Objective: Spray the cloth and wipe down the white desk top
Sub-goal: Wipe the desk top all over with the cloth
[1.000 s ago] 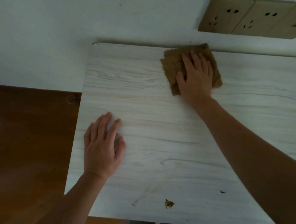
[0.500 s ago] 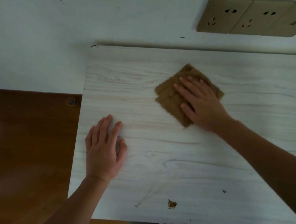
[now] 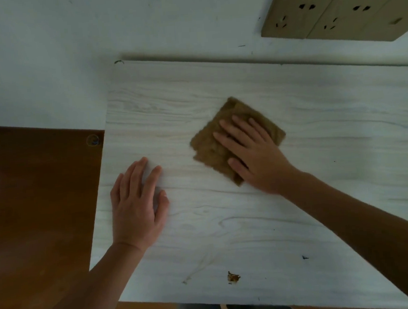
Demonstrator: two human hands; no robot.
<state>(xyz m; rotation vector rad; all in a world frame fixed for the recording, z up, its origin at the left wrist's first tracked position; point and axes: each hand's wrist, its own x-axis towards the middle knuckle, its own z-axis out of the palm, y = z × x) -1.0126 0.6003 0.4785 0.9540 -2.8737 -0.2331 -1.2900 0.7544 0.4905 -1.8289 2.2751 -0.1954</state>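
With the right hand (image 3: 255, 156) laid palm-down on the cloth (image 3: 210, 149), we see its fingers extended and pressing flat, not curled around the fabric. This brown, folded square sits near the middle of the white desk top (image 3: 316, 128), turned so that one corner points toward the wall (image 3: 49, 56). We find the left hand (image 3: 136, 203) resting flat on the bare surface near the desk's left edge, fingers released and slightly spread, grasping nothing. Between the two hands the wood-grain surface is uncovered. We note a small brown stain (image 3: 233, 277) near the front edge and darker specks at the far right. A dark wooden surface (image 3: 38, 200) adjoins the desk's left side; sockets (image 3: 333, 12) are mounted on the wall above.
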